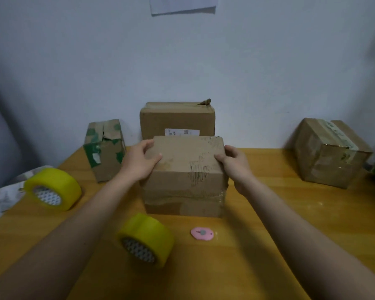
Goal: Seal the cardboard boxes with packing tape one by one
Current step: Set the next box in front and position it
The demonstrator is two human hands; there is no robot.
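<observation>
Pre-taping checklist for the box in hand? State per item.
1. Box held steady: ok. Left hand and right hand grip its top edges from either side.
2. Box seated on the table: ok, its base looks flat on the wood.
3. Top flaps closed: ok, the top looks flat, with worn old tape marks.
4. Tape at hand: ok. Near roll lies just in front of the box, far roll to the left.
5. Loose tape end ready: cannot tell on either roll.
6. Cutter at hand: ok, in front of the box; blade state cannot tell.
</observation>
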